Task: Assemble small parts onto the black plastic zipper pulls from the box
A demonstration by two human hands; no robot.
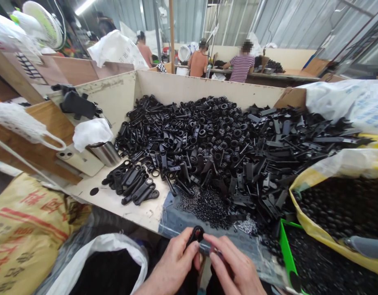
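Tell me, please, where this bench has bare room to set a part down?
Bare board lies front left, bordered by the steel cup, the row of sorted parts and the near edge. The loose pile crowds the middle and right.

Left hand and right hand meet at the near edge of the bench, each with a pinch grip on one black plastic part. Loose black parts are heaped from centre to far edge. Sorted row lies toward the near left corner. Small pins lie just beyond the hands.
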